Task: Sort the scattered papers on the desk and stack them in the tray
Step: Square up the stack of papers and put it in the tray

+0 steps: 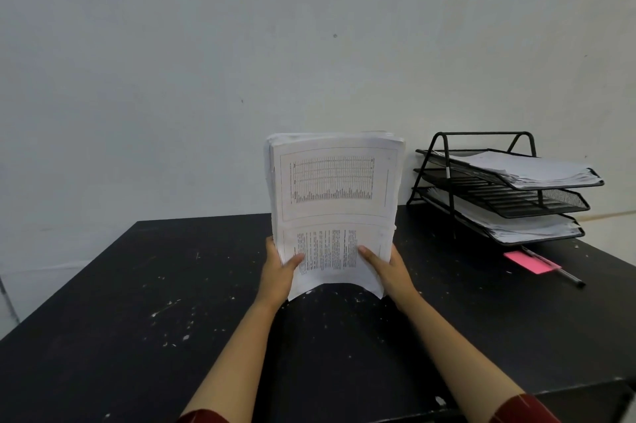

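A thick stack of printed white papers (pixel 335 195) stands nearly upright above the middle of the black desk (pixel 137 302), its bottom edge bowed upward. My left hand (pixel 279 271) grips its lower left edge, thumb on the front page. My right hand (pixel 387 267) grips the lower right edge the same way. At the back right stands a black wire three-tier tray (pixel 550 207). White papers (pixel 537 167) lie in its top tier, more papers (pixel 516 224) fill the bottom tier, and the middle tier shows only mesh.
A pink sticky-note pad (pixel 528 261) and a dark pen (pixel 564 272) lie on the desk just in front of the tray. A pale wall rises right behind the desk. The desk's right edge runs close to the tray.
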The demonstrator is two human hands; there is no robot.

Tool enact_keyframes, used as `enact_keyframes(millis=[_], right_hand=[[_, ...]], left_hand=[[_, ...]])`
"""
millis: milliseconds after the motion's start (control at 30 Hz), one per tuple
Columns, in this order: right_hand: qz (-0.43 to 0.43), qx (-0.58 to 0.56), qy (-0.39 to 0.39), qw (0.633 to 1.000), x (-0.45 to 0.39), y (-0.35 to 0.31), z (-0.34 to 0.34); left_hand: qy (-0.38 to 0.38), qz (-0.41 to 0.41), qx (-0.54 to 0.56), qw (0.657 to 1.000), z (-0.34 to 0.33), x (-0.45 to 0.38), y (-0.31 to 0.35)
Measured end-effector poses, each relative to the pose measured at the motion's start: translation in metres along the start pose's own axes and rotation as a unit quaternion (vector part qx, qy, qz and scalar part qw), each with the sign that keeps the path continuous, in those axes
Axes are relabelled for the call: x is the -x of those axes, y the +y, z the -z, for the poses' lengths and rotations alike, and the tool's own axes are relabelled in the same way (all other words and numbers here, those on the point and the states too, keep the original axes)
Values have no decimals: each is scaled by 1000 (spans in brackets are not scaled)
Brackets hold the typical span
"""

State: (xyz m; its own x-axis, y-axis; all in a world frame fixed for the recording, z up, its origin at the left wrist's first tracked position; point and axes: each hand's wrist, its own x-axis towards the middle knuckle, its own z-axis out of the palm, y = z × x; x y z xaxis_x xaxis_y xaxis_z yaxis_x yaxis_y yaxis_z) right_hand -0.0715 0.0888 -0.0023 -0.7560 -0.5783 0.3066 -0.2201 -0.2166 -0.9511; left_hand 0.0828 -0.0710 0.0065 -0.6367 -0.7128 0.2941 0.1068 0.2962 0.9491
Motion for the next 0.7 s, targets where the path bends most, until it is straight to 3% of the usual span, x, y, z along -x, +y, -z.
enact_keyframes(millis=[700], right_hand=[[4, 3, 17, 1000, -1, 5, 0]], left_hand=[[27, 2, 2, 1000, -7, 8, -14]])
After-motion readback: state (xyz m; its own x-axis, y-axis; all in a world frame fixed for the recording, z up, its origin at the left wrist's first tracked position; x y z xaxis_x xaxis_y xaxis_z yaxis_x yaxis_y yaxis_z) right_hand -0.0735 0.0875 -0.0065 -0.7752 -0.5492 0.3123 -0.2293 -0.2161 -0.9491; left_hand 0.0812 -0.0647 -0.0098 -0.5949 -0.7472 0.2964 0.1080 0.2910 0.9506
